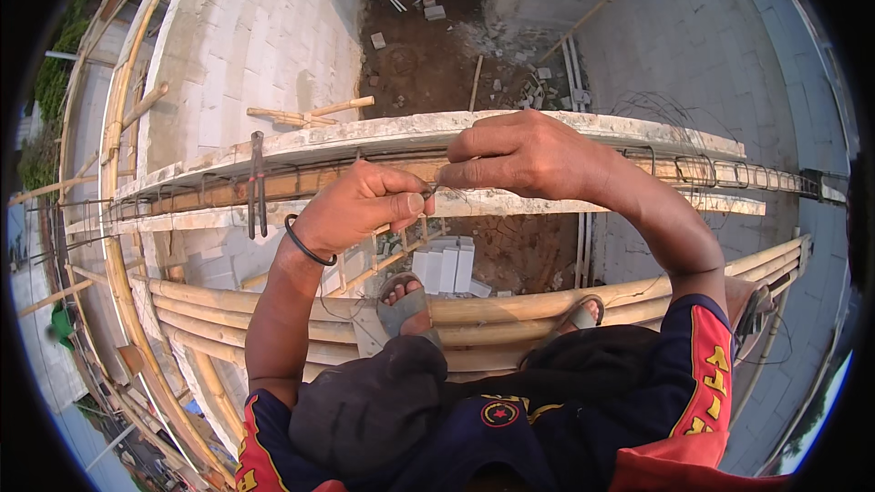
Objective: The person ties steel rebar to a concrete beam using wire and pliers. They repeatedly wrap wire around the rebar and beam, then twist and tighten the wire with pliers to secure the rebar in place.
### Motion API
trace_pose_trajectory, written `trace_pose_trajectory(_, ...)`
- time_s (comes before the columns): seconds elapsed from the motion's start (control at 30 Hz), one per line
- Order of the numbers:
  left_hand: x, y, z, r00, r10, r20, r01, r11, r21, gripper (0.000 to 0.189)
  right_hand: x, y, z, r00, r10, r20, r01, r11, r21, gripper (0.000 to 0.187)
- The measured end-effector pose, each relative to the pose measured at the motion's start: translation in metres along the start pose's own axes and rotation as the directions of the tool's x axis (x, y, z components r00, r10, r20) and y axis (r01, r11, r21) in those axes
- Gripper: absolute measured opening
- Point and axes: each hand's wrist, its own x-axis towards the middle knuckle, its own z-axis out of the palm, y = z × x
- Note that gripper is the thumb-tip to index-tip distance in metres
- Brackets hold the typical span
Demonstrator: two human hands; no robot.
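Note:
Both my hands meet over a long beam form of pale boards (pixel 711 203), with steel rebar stirrups (pixel 649 162) inside it. My left hand (pixel 372 205), a black band at its wrist, pinches a piece of thin dark wire (pixel 431 193) between thumb and fingers. The fingertips of my right hand (pixel 513 157) are closed on the same bit of wire, just right of the left thumb. Steel pincers (pixel 257 184) with red on the handles straddle the form to the left of my hands. A tangle of thin wire (pixel 683 123) lies over the form on the right.
My sandalled feet stand on a bamboo pole platform (pixel 519 307). Far below are a dirt floor (pixel 424 75) with rubble and a stack of white blocks (pixel 444 266). Pale block walls (pixel 232 48) rise on both sides. Bamboo scaffolding (pixel 116 116) stands at the left.

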Motion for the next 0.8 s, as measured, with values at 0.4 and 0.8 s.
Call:
trace_pose_trajectory(0.4, 0.001, 0.0, 0.022, 0.955, 0.172, -0.24, -0.087, 0.942, 0.325, 0.024, 0.005, -0.007, 0.014, 0.951, 0.228, -0.211, -0.163, 0.944, 0.286, 0.025)
trace_pose_trajectory(0.8, 0.003, -0.001, 0.031, 0.901, 0.189, -0.391, -0.07, 0.952, 0.298, 0.025, -0.001, -0.021, 0.028, 0.872, 0.202, -0.445, -0.291, 0.946, -0.141, 0.034)
